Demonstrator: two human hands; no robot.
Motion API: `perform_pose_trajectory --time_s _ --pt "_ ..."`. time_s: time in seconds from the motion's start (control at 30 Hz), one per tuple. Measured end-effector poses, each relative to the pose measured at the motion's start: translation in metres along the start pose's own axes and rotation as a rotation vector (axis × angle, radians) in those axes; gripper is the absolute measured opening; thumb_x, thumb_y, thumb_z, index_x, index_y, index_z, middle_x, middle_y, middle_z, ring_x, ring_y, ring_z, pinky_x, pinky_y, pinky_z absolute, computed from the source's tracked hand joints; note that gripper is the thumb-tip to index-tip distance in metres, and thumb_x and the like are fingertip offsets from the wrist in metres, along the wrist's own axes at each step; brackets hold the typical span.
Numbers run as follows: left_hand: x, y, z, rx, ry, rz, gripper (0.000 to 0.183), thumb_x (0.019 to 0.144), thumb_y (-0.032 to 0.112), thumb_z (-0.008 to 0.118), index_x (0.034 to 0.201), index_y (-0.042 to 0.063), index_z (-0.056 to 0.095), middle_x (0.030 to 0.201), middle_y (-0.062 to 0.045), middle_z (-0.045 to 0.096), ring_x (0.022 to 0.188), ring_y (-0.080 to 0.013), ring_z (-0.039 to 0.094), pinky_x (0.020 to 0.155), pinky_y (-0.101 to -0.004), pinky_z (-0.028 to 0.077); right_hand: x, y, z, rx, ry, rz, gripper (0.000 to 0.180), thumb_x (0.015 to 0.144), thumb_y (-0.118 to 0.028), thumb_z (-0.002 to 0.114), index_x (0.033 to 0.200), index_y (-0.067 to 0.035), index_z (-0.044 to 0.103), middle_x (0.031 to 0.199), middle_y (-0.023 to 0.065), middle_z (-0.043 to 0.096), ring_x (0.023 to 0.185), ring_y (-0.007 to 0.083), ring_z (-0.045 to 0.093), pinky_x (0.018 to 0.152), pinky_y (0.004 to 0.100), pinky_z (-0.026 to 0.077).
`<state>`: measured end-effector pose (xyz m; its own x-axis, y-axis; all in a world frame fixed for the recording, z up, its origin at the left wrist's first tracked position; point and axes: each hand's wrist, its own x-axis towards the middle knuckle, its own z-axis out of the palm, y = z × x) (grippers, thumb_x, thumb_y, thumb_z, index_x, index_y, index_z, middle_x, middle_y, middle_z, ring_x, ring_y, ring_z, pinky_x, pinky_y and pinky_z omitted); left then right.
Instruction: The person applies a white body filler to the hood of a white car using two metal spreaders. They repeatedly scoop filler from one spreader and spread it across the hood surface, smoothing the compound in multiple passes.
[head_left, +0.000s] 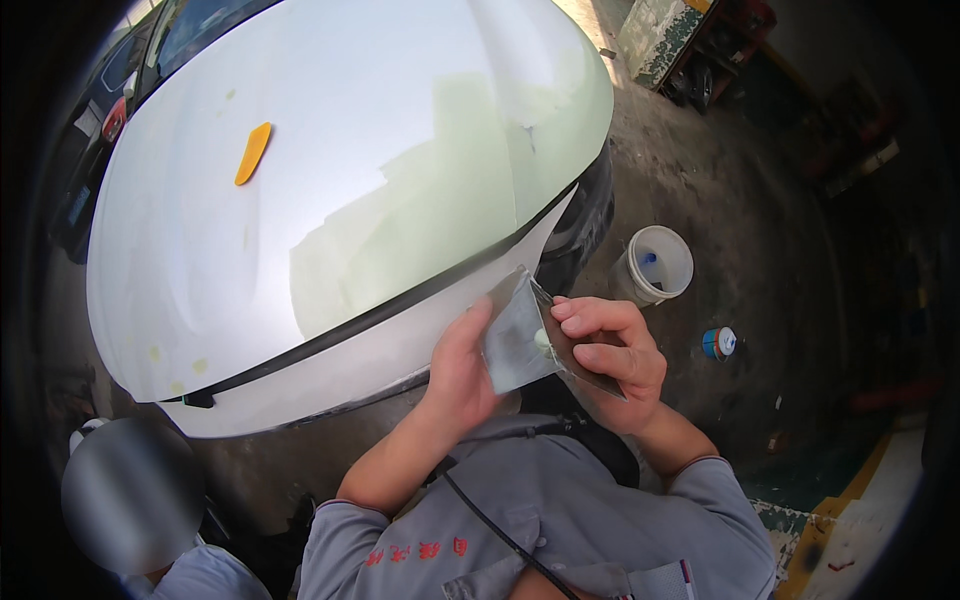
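Observation:
My left hand (459, 367) grips a thin grey flat plate (514, 341), smeared with pale residue, with the thumb on its left edge. A small dab of pale green body filler (542, 340) sits near that plate's right side. In my right hand (626, 356) is a darker putty spreader (581, 352), tilted so its edge meets the plate by the filler. Just beyond my hands lies the car's white hood (337, 112), bearing a broad pale green filler patch (420, 217) along its front edge. A yellow-orange tapered tool (253, 154), perhaps a scraper, rests on the hood.
To the right on the concrete floor stand a white bucket (636, 281) with something blue inside and a small blue can (720, 342). Another person (195, 574) is at the lower left. A dark car (82, 180) is at far left, a worn cabinet (660, 41) at upper right.

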<state>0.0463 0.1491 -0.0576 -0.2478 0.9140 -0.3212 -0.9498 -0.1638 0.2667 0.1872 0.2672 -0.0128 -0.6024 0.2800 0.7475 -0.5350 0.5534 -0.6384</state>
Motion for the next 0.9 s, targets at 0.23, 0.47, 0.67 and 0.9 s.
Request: perform_pose_trajectory --time_s 0.23,0.47,0.67,0.9 --pt "-0.006 0.031 0.011 0.106 -0.053 0.266 0.040 0.112 0.033 0.044 0.130 0.001 0.060 0.114 -0.012 0.073 0.096 -0.0204 0.073 0.084 -0.0367 0.062 0.022 0.053 -0.045 -0.442 -0.339 0.122 0.040 0.080 0.007 0.067 0.118 -0.005 0.074 0.112 0.0127 0.065 0.107 0.0300 0.066 0.096 0.0428 0.052" --pt "0.004 0.037 -0.003 0.120 -0.008 0.579 0.044 0.114 0.032 0.038 0.139 -0.001 0.054 0.123 -0.015 0.071 0.104 -0.0236 0.073 0.088 -0.0373 0.061 0.169 0.224 -0.077 -0.902 -0.270 -0.079 0.037 0.093 0.001 0.057 0.123 -0.013 0.073 0.113 0.0088 0.069 0.102 0.0307 0.066 0.088 0.0415 0.053" --pt "0.001 0.029 -0.022 0.136 0.093 0.641 0.044 0.114 0.032 0.039 0.139 -0.001 0.054 0.124 -0.015 0.070 0.108 -0.0232 0.072 0.091 -0.0375 0.060 0.230 0.319 -0.063 -1.099 -0.304 -0.175 0.035 0.097 -0.008 0.059 0.122 -0.026 0.076 0.106 0.0047 0.069 0.098 0.0257 0.067 0.086 0.0400 0.055" --pt "-0.003 0.029 -0.030 0.159 0.095 0.675 0.045 0.114 0.032 0.039 0.142 -0.001 0.052 0.127 -0.015 0.069 0.110 -0.0232 0.071 0.093 -0.0379 0.058 0.225 0.312 -0.044 -1.088 -0.347 -0.071 0.035 0.097 -0.010 0.059 0.122 -0.028 0.076 0.107 0.0037 0.066 0.101 0.0232 0.066 0.087 0.0386 0.054"
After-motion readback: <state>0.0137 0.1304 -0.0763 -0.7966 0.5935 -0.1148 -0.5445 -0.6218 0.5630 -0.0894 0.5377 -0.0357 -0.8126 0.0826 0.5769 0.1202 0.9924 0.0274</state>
